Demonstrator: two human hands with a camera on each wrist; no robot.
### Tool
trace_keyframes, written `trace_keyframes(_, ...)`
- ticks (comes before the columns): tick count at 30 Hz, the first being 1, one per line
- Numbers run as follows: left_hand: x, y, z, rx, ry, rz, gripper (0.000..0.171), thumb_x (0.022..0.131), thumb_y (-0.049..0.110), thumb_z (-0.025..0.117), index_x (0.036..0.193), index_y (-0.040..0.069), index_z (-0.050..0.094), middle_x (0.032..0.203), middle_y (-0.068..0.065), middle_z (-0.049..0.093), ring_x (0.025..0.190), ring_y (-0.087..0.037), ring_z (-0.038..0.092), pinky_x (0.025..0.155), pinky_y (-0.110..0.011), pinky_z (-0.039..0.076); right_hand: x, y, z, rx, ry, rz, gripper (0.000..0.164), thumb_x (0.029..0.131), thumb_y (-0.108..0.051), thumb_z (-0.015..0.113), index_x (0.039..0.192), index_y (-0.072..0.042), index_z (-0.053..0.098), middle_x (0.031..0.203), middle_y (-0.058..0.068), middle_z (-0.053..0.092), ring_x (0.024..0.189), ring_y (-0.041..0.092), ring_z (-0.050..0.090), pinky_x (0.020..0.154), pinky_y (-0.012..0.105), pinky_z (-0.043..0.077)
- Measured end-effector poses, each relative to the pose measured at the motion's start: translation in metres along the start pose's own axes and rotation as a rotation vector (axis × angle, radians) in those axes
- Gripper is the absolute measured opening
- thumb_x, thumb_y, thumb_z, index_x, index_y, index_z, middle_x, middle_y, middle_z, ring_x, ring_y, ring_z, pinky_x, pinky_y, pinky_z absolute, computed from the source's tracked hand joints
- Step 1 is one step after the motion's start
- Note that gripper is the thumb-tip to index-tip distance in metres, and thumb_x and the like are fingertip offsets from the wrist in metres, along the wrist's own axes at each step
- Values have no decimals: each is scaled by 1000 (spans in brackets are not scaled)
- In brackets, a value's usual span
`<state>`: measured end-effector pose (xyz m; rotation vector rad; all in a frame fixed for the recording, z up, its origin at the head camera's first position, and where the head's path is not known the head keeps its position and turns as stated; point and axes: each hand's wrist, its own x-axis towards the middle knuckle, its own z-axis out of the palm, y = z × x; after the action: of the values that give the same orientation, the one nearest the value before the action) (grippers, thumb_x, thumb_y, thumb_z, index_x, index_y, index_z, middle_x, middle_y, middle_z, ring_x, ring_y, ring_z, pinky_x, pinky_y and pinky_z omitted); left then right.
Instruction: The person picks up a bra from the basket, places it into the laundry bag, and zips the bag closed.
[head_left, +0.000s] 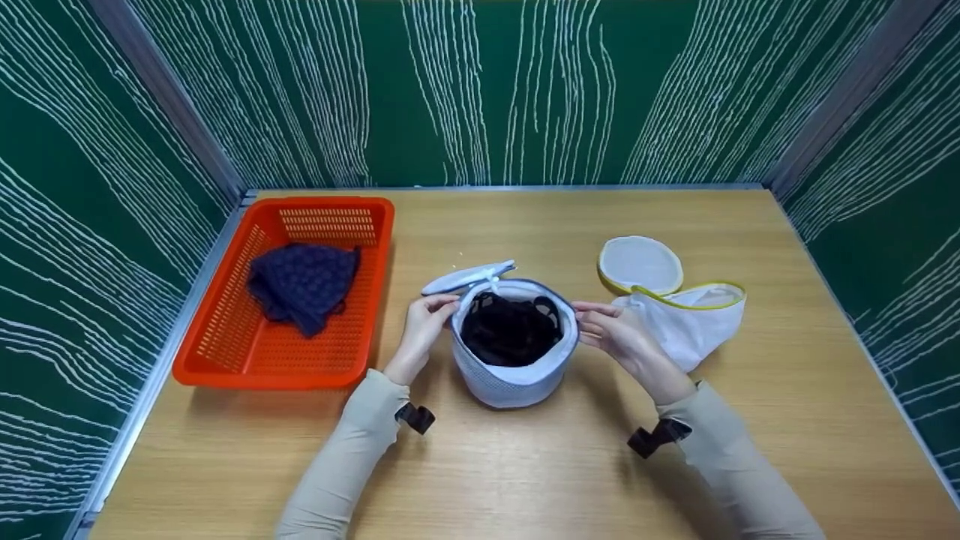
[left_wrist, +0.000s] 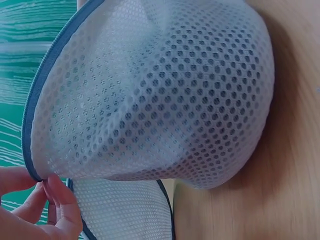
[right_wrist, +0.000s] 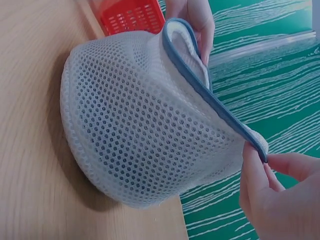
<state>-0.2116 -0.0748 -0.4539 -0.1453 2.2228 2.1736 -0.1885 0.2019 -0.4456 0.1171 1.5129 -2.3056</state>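
Observation:
A white mesh laundry bag (head_left: 506,386) with a blue-grey zip edge stands upright on the table, its top open. Dark fabric (head_left: 514,330) lies inside it. My left hand (head_left: 427,330) pinches the rim on the left side, and in the left wrist view its thumb and fingertips (left_wrist: 60,192) meet at the edging. Opposite, my right hand (head_left: 619,337) pinches the rim between thumb and fingers, also seen in the right wrist view (right_wrist: 280,195). The bag's round lid (head_left: 469,277) is folded back behind the opening.
An orange plastic basket (head_left: 300,375) stands at the left, with a dark blue patterned cloth (head_left: 304,285) in it. To the right lies a second white mesh bag (head_left: 686,322) with yellow edging, its round lid (head_left: 641,264) turned back. Green walls with white streaks enclose the wooden table (head_left: 525,480).

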Motion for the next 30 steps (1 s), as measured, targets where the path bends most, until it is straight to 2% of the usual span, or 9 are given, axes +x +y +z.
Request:
trace_keyframes(6,8,0,-1,12,-35,4,19,80,2,58,95,-9,64,83,-12,64,58,-9,54,55,-24,48,-2,-1,3,-10,-3,47,21,88,1,46,87,-11,64,86,2,65,82,13,61,74,26,49)
trace_keyframes(10,52,-59,-9,-25,-98,80,12,76,15,67,86,8,71,76,-4,66,57,-11,58,52,-24,49,1,-2,1,-46,-8,57,20,88,0,46,86,-11,64,85,1,65,78,12,62,71,26,50)
trace_keyframes(13,91,-110,-13,14,-93,68,14,73,21,70,84,12,71,75,-3,66,56,-13,59,51,-26,50,6,-5,0,-88,-6,64,15,88,-2,47,92,-6,61,84,2,64,76,14,62,71,27,51)
trace_keyframes(18,135,-161,-19,93,-88,28,19,73,27,70,86,14,71,77,-4,65,57,-16,59,52,-28,50,15,-9,-2,-213,5,87,30,87,-3,47,115,10,45,83,3,64,75,15,62,75,29,50)
trace_keyframes(20,138,-163,-20,85,-99,33,18,74,25,68,86,12,70,76,-5,65,58,-17,59,52,-28,50,19,-12,-2,-245,-9,93,32,87,-3,47,115,11,44,83,3,64,75,15,62,75,29,50)
trace_keyframes(22,120,-134,-18,101,-97,3,17,77,20,65,88,7,69,79,-7,64,60,-19,59,55,-30,50,24,-14,-3,-236,-19,111,23,88,-4,47,108,7,51,81,3,64,74,15,63,73,29,51)
trace_keyframes(24,106,-115,-17,77,-101,22,14,78,17,64,85,6,69,74,-6,64,57,-18,58,52,-27,49,29,-18,-3,-235,-4,133,14,88,-5,46,98,1,56,78,3,64,70,15,63,71,30,51)
trace_keyframes(26,99,-100,-16,73,-88,-13,15,78,18,64,83,5,69,72,-5,63,57,-17,58,53,-28,49,34,-22,-2,-251,17,160,15,89,-6,45,97,0,56,76,3,64,68,15,63,70,30,52)
trace_keyframes(30,115,-113,-19,-3,-44,-74,14,75,20,65,75,6,67,67,-4,61,54,-16,58,50,-27,50,47,-32,0,-351,52,191,31,90,-10,46,114,9,45,74,3,64,65,12,63,72,29,51)
